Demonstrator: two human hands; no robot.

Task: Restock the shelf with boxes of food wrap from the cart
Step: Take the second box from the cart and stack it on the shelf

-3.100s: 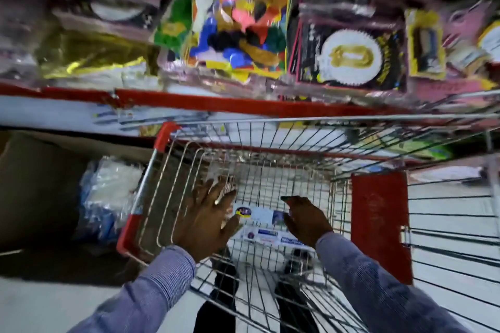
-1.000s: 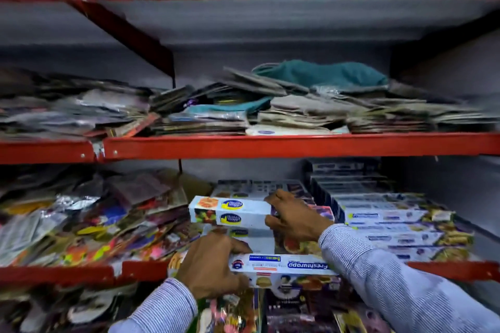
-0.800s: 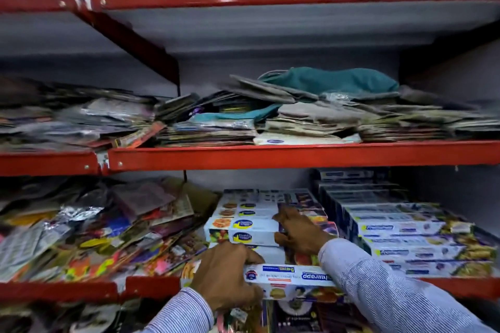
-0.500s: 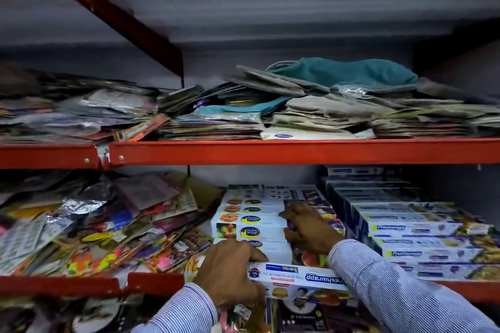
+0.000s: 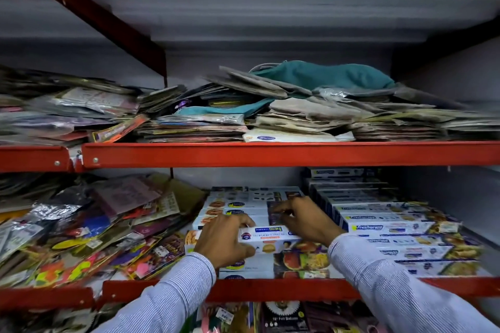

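In the head view my left hand (image 5: 224, 240) grips the left end of a white food wrap box (image 5: 270, 235) that lies across the middle stack of food wrap boxes (image 5: 235, 204) on the lower red shelf (image 5: 270, 289). My right hand (image 5: 305, 220) is just behind it. Its fingers curl over the right end of the top box in that stack. To the right is another stack of white and blue food wrap boxes (image 5: 392, 227). The cart is out of view.
Loose colourful party packets (image 5: 94, 230) fill the left of the lower shelf. On the upper red shelf (image 5: 270, 154) are flat packets and a teal cloth bag (image 5: 324, 76). More packets hang below the lower shelf.
Three seconds ago both hands were in the cart. Over the last second they carried two boxes inward onto the middle stack. The left-hand box moved from the shelf's front edge onto the stack.
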